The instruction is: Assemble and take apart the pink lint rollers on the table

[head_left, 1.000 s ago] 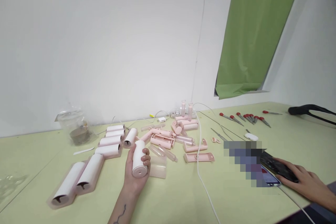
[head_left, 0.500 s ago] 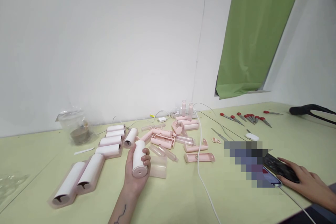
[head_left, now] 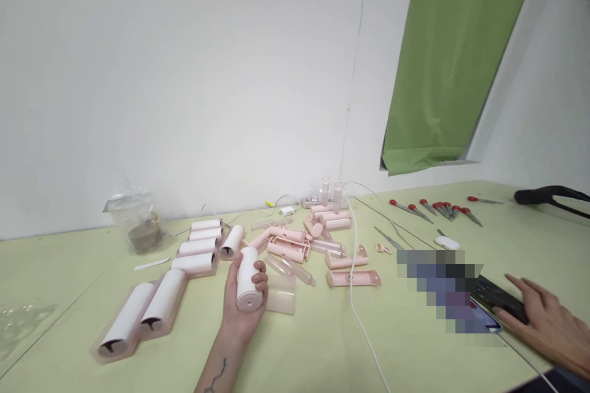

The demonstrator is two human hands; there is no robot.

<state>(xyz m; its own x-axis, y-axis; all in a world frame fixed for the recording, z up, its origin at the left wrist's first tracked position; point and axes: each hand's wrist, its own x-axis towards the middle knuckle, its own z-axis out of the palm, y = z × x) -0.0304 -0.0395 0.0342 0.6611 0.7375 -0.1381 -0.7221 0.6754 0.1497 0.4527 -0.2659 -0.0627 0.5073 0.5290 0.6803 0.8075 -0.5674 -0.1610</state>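
Observation:
My left hand [head_left: 236, 308] is wrapped round a white cylinder [head_left: 249, 276], held tilted above the table. Its near end is a pale round cap with a small hole in the centre. My right hand [head_left: 544, 319] lies at the right with its fingers apart. The thumb is by the near side of a flat black device [head_left: 500, 296], and the index finger is stretched out past its far side. A phone [head_left: 483, 317] lies against the black device, mostly hidden by blurred blocks. Behind my left hand lie pink curved casings [head_left: 288, 250] and clear tubes [head_left: 299, 271].
White rolls in clear pinkish sleeves [head_left: 163, 304] lie at left, near a plastic bag [head_left: 142, 221]. A white cable [head_left: 354, 301] crosses the table [head_left: 313, 353]. Red-ended pointed tools [head_left: 421, 212] and a white oval case [head_left: 447, 242] lie at right. A power strip [head_left: 313, 202] stands by the wall.
My right hand has loosened from the black device, its index finger now raised and stretched out. My left hand still holds the white cylinder. The view has shifted slightly.

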